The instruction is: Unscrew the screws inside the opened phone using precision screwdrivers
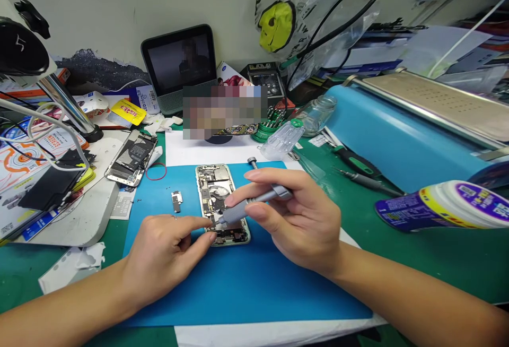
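Note:
An opened smartphone [217, 177] with bare inner parts lies upright on a blue mat [254, 283]. My left hand [161, 259] reaches its lower left edge, index finger and thumb close together on it and the other fingers curled. In my right hand [302, 214] is a grey screwdriver [236, 211] with a knurled handle, slanted so its tip points at the phone's lower part. Whether the tip touches is too small to tell. Behind the right index finger a second grey knobbed end [252, 162] sticks up, its lower part hidden. A small metal phone part [176, 201] lies left of the phone.
Another opened phone [133, 157] rests on a white stand base [97, 219] at left. A screen [178, 63] leans at the wall. Right are a blue machine [358, 129], a glass jar [320, 113], screwdrivers [369, 181] and a tipped purple-and-white container [433, 206].

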The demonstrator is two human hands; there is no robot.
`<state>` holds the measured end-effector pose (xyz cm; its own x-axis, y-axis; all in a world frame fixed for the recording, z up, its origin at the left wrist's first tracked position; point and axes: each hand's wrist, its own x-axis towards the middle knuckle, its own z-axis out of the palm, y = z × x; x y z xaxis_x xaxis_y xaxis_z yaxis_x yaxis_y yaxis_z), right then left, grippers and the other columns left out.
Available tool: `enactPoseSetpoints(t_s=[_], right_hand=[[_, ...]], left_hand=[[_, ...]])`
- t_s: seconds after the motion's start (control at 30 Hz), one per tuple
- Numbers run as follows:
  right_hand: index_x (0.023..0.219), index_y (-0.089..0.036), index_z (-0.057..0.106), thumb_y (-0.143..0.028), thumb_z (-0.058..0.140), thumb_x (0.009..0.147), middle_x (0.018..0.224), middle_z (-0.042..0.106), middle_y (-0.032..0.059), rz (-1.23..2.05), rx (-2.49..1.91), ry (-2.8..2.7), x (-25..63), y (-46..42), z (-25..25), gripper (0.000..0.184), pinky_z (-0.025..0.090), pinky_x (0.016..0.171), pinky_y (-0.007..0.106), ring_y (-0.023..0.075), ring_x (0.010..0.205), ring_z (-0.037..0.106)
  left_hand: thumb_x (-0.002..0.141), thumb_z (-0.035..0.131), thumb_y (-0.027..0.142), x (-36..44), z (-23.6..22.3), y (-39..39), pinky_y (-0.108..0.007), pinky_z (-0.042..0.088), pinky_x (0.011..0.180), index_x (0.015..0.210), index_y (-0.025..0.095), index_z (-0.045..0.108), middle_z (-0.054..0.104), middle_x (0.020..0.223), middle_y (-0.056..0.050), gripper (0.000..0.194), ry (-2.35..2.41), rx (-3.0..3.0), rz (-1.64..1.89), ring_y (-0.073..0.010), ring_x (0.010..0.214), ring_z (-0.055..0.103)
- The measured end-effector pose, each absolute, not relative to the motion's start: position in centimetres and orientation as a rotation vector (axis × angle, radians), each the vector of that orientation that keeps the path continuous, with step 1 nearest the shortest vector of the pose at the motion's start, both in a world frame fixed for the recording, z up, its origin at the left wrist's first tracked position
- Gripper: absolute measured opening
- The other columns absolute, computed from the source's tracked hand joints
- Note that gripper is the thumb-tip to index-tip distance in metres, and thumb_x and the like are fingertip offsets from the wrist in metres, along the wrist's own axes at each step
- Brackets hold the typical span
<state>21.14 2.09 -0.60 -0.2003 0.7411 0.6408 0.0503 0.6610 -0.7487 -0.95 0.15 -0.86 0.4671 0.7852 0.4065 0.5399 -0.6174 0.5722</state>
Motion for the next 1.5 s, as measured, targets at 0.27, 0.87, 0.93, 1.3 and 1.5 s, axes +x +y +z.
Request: enactPoseSetpoints(t_s=[0.27, 0.87, 0.93, 1.3, 1.5], right_hand=[[0.126, -0.026, 0.058, -0.026, 0.066, 0.098, 0.093, 0.08, 0.0026, 0.733, -0.662, -1.658, 21.15, 2.13, -0.66, 0.028, 0.066, 0.076, 0.033, 0.0173, 0.082, 0.079], [0.143, -0.031, 0.052, -0.023, 0.063, 0.099, 0.09, 0.077, 0.0015, 0.653, -0.614, -1.621, 21.7, 2.63, -1.06, 0.046, 0.067, 0.069, 0.03, 0.0162, 0.075, 0.075], [0.143, -0.03, 0.052, -0.02, 0.063, 0.098, 0.09, 0.076, 0.0014, 0.614, -0.583, -1.634, 21.83, 2.67, -1.06, 0.048, 0.066, 0.068, 0.029, 0.0152, 0.074, 0.075], [0.138, -0.02, 0.049, -0.019, 0.056, 0.101, 0.097, 0.079, 0.0076, 0.342, -0.477, -2.079, 21.87, 2.74, -0.68, 0.037, 0.065, 0.08, 0.028, 0.0151, 0.085, 0.077], [0.136, -0.02, 0.049, -0.02, 0.055, 0.102, 0.095, 0.078, 0.0066, 0.339, -0.494, -2.085, 21.72, 2.76, -0.88, 0.035, 0.065, 0.078, 0.027, 0.0144, 0.084, 0.076]], left_hand=[[0.1, 0.062, 0.023, -1.01, -0.67, 0.34, -0.022, 0.039, 0.048, 0.097, 0.019, 0.078, 0.071, 0.063, 0.005, 0.016, 1.099, 2.344, 0.917, -0.0094, 0.048, 0.059], [0.101, 0.059, 0.028, -1.05, -0.97, 0.12, -0.025, 0.036, 0.047, 0.103, 0.017, 0.075, 0.059, 0.053, 0.006, 0.02, 1.119, 2.478, 0.824, -0.0117, 0.043, 0.053], [0.102, 0.057, 0.03, -1.13, -1.21, -0.02, -0.028, 0.036, 0.048, 0.109, 0.016, 0.073, 0.065, 0.058, 0.003, 0.022, 1.074, 2.544, 0.787, -0.0144, 0.045, 0.055], [0.107, 0.048, 0.03, -1.07, -1.37, -0.04, -0.033, 0.032, 0.05, 0.099, 0.018, 0.07, 0.06, 0.058, 0.003, 0.027, 1.002, 2.745, 0.65, -0.0167, 0.045, 0.054], [0.108, 0.047, 0.03, -1.08, -1.64, -0.03, -0.033, 0.033, 0.052, 0.096, 0.019, 0.07, 0.062, 0.06, 0.003, 0.028, 0.997, 2.731, 0.64, -0.0166, 0.047, 0.058]])
